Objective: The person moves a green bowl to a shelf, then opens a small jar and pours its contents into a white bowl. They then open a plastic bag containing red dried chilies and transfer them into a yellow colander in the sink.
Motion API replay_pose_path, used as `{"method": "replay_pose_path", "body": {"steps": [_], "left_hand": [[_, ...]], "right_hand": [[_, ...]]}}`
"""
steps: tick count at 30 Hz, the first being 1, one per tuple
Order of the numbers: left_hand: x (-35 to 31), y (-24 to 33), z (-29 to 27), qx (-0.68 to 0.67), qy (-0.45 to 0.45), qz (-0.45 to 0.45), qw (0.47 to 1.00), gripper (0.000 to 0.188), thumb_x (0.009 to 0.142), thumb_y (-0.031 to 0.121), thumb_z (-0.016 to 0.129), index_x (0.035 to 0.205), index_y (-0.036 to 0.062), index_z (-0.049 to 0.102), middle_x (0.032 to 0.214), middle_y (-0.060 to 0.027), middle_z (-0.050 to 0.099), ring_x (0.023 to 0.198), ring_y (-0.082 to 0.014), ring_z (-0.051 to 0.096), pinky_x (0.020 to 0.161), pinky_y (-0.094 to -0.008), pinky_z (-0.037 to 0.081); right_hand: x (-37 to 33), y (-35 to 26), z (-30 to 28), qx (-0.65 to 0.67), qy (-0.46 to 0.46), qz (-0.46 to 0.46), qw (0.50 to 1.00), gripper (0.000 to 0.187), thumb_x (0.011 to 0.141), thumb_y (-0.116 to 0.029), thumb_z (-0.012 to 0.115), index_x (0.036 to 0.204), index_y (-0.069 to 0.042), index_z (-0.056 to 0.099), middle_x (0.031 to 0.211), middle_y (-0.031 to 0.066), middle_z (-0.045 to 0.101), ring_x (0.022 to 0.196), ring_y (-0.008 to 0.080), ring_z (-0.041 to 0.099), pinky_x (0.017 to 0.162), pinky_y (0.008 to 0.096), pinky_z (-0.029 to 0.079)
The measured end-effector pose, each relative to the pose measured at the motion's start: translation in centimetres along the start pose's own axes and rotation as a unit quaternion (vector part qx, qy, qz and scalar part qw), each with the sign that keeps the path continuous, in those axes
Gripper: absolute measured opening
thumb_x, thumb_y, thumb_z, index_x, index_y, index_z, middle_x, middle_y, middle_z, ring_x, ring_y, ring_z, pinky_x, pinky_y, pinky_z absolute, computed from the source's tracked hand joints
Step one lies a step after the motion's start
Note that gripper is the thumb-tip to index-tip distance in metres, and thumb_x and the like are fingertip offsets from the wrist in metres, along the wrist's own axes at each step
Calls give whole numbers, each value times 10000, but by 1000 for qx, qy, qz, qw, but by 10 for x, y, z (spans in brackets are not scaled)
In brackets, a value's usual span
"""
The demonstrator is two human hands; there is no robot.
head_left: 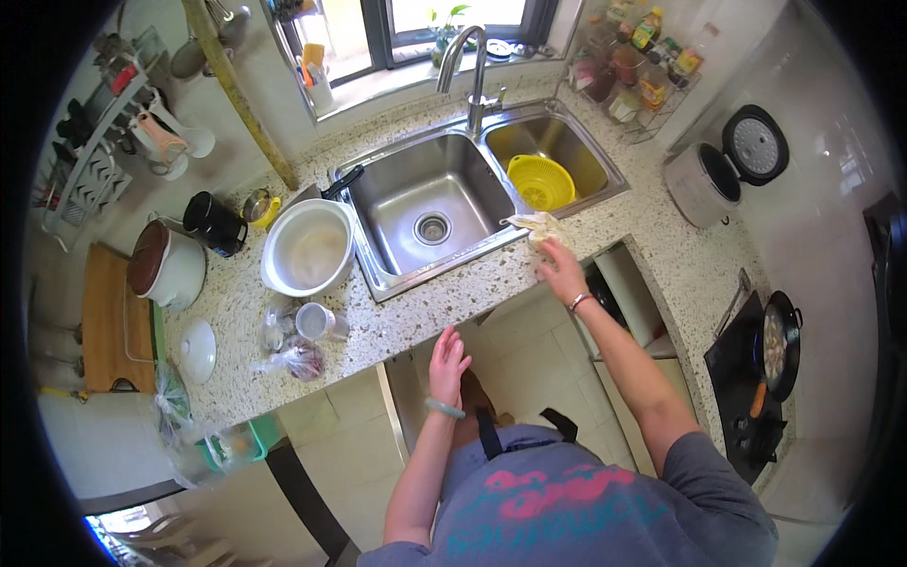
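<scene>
My right hand [564, 274] reaches to the front rim of the double sink [378, 283], its fingertips closed on a crumpled pale yellow cloth [537, 225]. The cloth lies partly on the steel rim and partly on the speckled counter [406, 314]. Just off the counter's front edge hovers my left hand [448, 367], empty, with its fingers stretched out. In the smaller right basin sits a yellow plastic strainer basket [541, 182]. The larger left basin shows its drain [433, 228] beneath the tall faucet [475, 80].
Left of the sink stand a white basin [310, 248], a clear plastic cup [316, 322], plastic bags [300, 360] and a white lid [197, 351]. At right are an open rice cooker [704, 184] and a frying pan [777, 345] with food on the stove. An open cabinet [628, 293] lies below my right arm.
</scene>
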State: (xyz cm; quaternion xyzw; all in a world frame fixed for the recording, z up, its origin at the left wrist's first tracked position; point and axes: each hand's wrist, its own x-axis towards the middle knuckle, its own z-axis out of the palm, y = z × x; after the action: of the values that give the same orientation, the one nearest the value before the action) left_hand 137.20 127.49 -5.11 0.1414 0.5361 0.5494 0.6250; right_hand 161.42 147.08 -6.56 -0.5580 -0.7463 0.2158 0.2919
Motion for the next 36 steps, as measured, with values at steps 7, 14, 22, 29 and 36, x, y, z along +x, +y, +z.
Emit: {"method": "replay_pose_path", "body": {"steps": [7,14,22,29,36], "left_hand": [[74,20,11,24,-39,-45,998,396,966,195,570,1344,94,512,1282,-66,553,1155,-179,547,911,-330,495],[83,35,-25,30,142,5,989,372,987,207,525,1346,111,509,1362,-48,508,1223,-157,493,959,-337,447],[94,59,-39,428,194,220,855,531,1004,302,466,1461,52,362,1514,-200,323,1449,-324,200,1170,-432,167],[112,42,0,575,107,199,786,652,985,350,442,1488,-13,241,1557,-188,229,1456,-344,165,1186,-434,133],[151,19,88,460,-95,239,850,556,946,267,559,1426,36,400,1500,-217,329,1427,-353,248,1165,-405,225]], "right_hand": [[36,45,4,-158,-3,-29,987,338,687,39,671,991,-101,623,1117,118,571,1059,351,513,931,406,443],[37,-96,62,115,-83,-40,989,169,796,-68,657,955,-33,611,1028,137,600,984,313,583,879,395,467],[13,-163,183,-99,-255,-324,906,568,858,-272,561,1381,-77,456,1486,119,373,1429,282,269,1171,466,190],[42,-112,145,-45,-335,-353,872,617,862,-277,525,1415,-34,398,1515,141,330,1453,256,218,1194,424,153],[84,17,55,32,-253,-274,927,435,839,-107,589,1268,-52,544,1330,155,536,1310,304,448,1093,426,351]]}}
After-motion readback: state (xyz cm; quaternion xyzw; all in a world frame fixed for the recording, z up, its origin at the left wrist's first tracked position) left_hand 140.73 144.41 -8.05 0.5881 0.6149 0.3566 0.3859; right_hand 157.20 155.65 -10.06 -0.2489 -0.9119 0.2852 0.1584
